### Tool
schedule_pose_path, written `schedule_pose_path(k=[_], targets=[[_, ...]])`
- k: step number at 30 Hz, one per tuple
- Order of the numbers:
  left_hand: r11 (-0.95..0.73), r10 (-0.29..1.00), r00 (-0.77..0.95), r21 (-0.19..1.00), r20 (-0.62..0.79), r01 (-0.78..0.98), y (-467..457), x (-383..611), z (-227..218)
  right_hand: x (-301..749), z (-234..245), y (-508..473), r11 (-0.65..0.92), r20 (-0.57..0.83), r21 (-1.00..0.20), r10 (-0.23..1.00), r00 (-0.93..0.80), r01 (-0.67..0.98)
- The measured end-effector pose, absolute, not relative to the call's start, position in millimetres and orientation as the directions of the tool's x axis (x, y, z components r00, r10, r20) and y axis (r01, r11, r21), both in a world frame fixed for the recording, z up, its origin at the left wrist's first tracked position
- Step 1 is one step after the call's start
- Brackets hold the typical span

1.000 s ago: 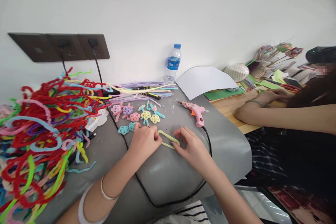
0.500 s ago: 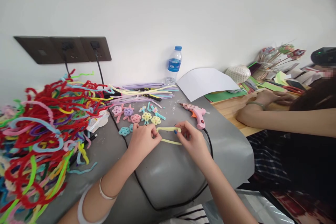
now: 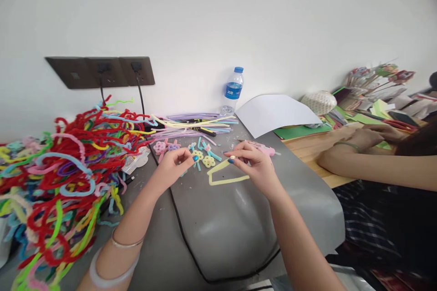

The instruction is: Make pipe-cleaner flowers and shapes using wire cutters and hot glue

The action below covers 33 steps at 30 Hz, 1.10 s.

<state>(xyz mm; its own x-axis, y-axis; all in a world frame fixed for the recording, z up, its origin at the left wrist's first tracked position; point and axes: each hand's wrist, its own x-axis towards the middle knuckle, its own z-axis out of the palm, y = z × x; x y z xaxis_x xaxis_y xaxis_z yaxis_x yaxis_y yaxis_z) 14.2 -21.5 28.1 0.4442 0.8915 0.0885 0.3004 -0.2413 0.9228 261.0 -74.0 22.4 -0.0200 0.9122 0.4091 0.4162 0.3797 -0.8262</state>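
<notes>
My right hand (image 3: pixel 252 163) pinches one end of a pale yellow pipe cleaner (image 3: pixel 227 183) between thumb and fingers. Bent at sharp corners, the pipe cleaner reaches to the left of that hand, and its lower arm runs back under my fingers. My left hand (image 3: pixel 175 166) is held apart from it, thumb and index finger curled together with nothing visible between them. Just beyond my hands lie small looped pipe-cleaner flowers, including a yellow flower (image 3: pixel 209 161), a purple flower (image 3: pixel 173 147) and a pink flower (image 3: pixel 159 147). My left hand partly covers the group.
A tangled heap of colourful pipe cleaners (image 3: pixel 68 182) fills the left. Straight pipe cleaners (image 3: pixel 191 122) lie behind the flowers. A pink glue gun (image 3: pixel 266 149) is partly hidden behind my right hand. A black cable (image 3: pixel 180 227) crosses the grey table. A water bottle (image 3: pixel 233 92) and another person's arm (image 3: pixel 375 166) are nearby.
My left hand has let go of the pale yellow pipe cleaner and moved left. My right hand still holds its end, now raised slightly. The whole view has shifted a little.
</notes>
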Motion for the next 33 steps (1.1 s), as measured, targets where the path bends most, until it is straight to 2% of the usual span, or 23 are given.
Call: schedule_pose_path(k=[7,11,13,17,20,22,28,33], targets=[[-0.202,0.867,0.488,0.967,0.102,0.158,-24,19,30,245,29,-68,0.345,0.309,-0.92,0.931,-0.196,0.186],[-0.105,0.83,0.556,0.993,0.054,0.06,-28,20,30,240,26,-69,0.366,0.338,-0.926,0.912,-0.233,0.089],[-0.031,0.756,0.654,0.999,-0.002,0.039,-30,19,31,239,24,-69,0.383,0.364,-0.923,0.899,-0.243,0.032],[0.114,0.522,0.849,0.993,-0.08,0.023,-35,18,33,232,21,-67,0.373,0.371,-0.927,0.895,-0.248,-0.044],[0.201,0.371,0.924,0.979,-0.097,0.022,-39,19,34,225,19,-66,0.374,0.385,-0.923,0.888,-0.252,-0.09],[0.227,0.316,0.944,0.974,-0.099,0.026,-41,20,34,221,18,-66,0.382,0.398,-0.917,0.883,-0.248,-0.11],[0.301,0.409,0.902,0.954,-0.142,0.013,-38,21,28,222,20,-68,0.415,0.438,-0.898,0.872,-0.219,-0.145],[0.32,0.416,0.903,0.947,-0.107,-0.035,-34,20,19,228,22,-70,0.463,0.491,-0.871,0.835,-0.248,-0.164]])
